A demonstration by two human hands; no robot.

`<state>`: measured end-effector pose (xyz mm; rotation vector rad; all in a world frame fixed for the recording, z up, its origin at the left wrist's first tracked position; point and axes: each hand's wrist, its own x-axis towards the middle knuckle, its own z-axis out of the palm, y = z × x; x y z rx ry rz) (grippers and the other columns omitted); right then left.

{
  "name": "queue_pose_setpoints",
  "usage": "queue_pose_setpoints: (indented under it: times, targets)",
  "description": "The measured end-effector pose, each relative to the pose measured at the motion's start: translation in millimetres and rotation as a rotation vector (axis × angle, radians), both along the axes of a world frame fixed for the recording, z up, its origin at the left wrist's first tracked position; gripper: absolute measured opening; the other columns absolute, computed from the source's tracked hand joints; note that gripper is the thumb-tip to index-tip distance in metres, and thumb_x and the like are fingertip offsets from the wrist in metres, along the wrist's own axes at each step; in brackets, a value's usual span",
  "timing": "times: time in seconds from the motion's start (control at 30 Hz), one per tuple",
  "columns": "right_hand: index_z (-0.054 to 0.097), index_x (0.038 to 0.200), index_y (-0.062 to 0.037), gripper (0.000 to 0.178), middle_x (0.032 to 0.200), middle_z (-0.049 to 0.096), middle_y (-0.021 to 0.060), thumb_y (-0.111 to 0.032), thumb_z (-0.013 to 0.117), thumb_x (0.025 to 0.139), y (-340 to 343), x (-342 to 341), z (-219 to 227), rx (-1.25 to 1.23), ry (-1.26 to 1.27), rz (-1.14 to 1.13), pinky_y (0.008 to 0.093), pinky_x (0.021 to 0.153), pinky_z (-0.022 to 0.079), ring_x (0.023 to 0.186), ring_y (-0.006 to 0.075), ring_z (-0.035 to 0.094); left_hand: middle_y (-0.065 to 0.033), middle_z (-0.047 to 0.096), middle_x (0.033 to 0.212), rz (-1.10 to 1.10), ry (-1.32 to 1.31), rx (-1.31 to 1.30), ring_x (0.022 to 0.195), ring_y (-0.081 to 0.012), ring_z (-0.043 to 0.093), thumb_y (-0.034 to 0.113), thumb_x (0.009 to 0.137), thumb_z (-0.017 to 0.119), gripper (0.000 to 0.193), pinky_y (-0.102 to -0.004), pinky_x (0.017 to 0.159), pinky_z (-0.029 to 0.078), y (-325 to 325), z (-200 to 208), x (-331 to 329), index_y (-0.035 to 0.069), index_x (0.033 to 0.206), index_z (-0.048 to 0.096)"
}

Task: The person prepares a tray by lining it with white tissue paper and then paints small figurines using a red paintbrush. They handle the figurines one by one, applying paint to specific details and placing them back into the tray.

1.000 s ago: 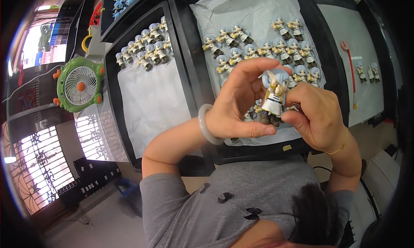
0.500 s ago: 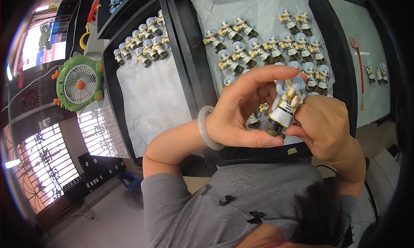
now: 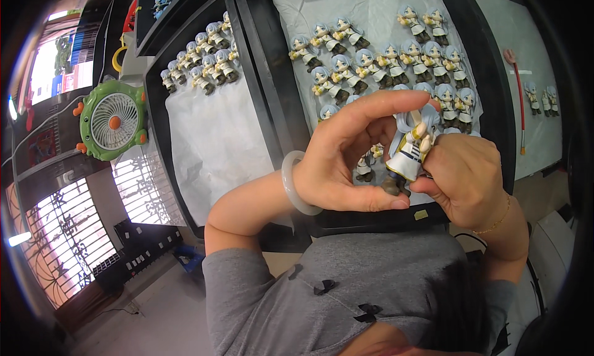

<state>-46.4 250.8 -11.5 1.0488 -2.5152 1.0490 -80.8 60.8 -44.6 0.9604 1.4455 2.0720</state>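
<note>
A small figurine with pale blue hair, a white outfit with yellow trim and dark boots is held up over the near part of the right tray. My left hand spans it, index finger curled over the head and thumb at the boots. Against the figurine's right side my right hand is closed, knuckles up. Its fingertips are hidden, and whether something small is inside them cannot be seen. Behind my hands, rows of matching figurines lie on white paper in the black tray.
Left of it, another black tray holds more figurines at its far end. A green fan stands beyond that. At the right, a red-handled brush and several figurines lie on a pale surface.
The hands and figurine keep nearly the same pose. The figurine has turned very slightly, and the right hand has shifted a touch to the right.
</note>
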Motion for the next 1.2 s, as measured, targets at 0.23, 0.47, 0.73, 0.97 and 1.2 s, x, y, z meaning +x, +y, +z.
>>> queue_pose_setpoints:
  times: [0.23, 0.47, 0.73, 0.97, 1.2]
  targets:
    - [0.048, 0.07, -0.0044, 0.027, 0.054, 0.044, 0.0054, -0.025, 0.065, 0.073, -2.1, 1.1, -8.9, -0.089, -0.048, -0.024, 0.0312, 0.038, 0.036, 0.043, 0.0204, 0.046, -0.0161, 0.042, 0.126, 0.049, 0.016, -0.006, 0.093, -0.0105, 0.048, 0.01, 0.063, 0.076, 0.079, -0.0211, 0.07, 0.039, 1.4, 0.4, 1.2, -0.003, 0.128, 0.034]
    - [0.047, 0.069, -0.0042, 0.028, 0.054, 0.043, 0.0056, -0.026, 0.064, 0.074, -1.0, 0.9, -7.7, -0.065, -0.06, -0.021, 0.0318, 0.039, 0.037, 0.044, 0.0212, 0.046, -0.0158, 0.043, 0.126, 0.054, 0.001, -0.017, 0.09, -0.01, 0.047, 0.009, 0.062, 0.077, 0.079, -0.0201, 0.068, 0.037, 1.1, -0.1, 0.9, -0.003, 0.128, 0.035]
    - [0.047, 0.069, -0.0046, 0.029, 0.054, 0.043, 0.0055, -0.027, 0.064, 0.074, -0.6, 0.4, -5.1, -0.04, -0.058, -0.018, 0.032, 0.039, 0.037, 0.044, 0.0217, 0.047, -0.0159, 0.043, 0.126, 0.065, 0.018, -0.012, 0.092, -0.0108, 0.047, 0.008, 0.061, 0.077, 0.078, -0.0199, 0.067, 0.037, 0.5, -0.6, 0.8, -0.002, 0.127, 0.036]
    - [0.047, 0.069, -0.0051, 0.028, 0.054, 0.044, 0.0052, -0.027, 0.063, 0.075, 0.2, 0.9, -7.0, -0.039, -0.081, -0.012, 0.0321, 0.039, 0.038, 0.044, 0.0215, 0.047, -0.0164, 0.043, 0.125, 0.078, 0.023, 0.003, 0.094, -0.0116, 0.048, 0.007, 0.061, 0.077, 0.078, -0.0202, 0.068, 0.038, 2.3, -1.0, 1.0, -0.002, 0.127, 0.037]
    - [0.048, 0.07, -0.0052, 0.027, 0.054, 0.043, 0.005, -0.027, 0.063, 0.075, -3.0, 1.2, -11.6, -0.104, -0.127, -0.039, 0.0316, 0.039, 0.037, 0.044, 0.021, 0.047, -0.0169, 0.043, 0.125, 0.102, 0.062, 0.011, 0.094, -0.0126, 0.048, 0.008, 0.061, 0.077, 0.078, -0.0204, 0.066, 0.04, 2.7, -4.6, 0.6, -0.002, 0.127, 0.037]
